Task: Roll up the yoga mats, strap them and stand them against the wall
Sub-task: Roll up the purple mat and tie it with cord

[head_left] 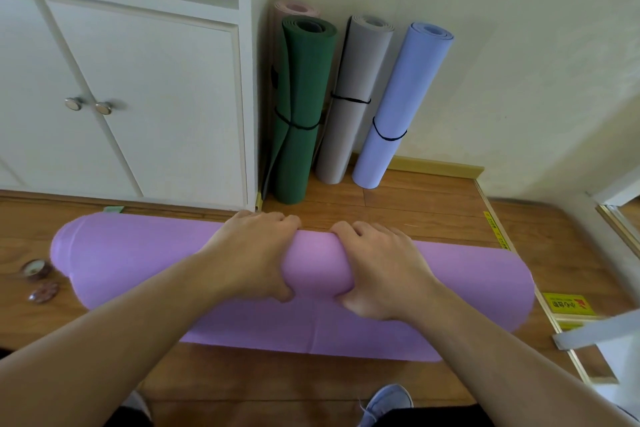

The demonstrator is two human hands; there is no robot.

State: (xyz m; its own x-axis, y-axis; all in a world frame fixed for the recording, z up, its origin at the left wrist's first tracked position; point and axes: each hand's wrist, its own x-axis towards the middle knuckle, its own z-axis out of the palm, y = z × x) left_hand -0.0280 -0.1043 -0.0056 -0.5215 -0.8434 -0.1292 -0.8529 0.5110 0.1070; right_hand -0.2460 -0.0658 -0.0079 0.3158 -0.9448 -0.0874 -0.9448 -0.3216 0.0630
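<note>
Here both hands lie side by side on the middle of the lilac foam yoga mat (pixel 138 263), which is rolled into a thick cylinder lying across the wooden plank floor (pixel 398 204), with a short flat part still unrolled toward the person. The left hand (pixel 254 253) grips the roll with its fingers curled over the far side and the thumb pressed into the near side; the right hand (pixel 375 269) holds it in the same way, just beside the left. Both forearms reach forward and down from the lower corners. Beyond the roll there is a strip of bare floor, and then, against the cream wall (pixel 485 45), stand a dark green rolled mat (pixel 301 87), a grey rolled mat (pixel 353 80) and a pale blue rolled mat (pixel 405 90), each with a black strap around it. A pink rolled mat (pixel 296 8) shows behind the green one. To the left of them stands the white cabinet (pixel 156 97), near the left end of the roll.
</note>
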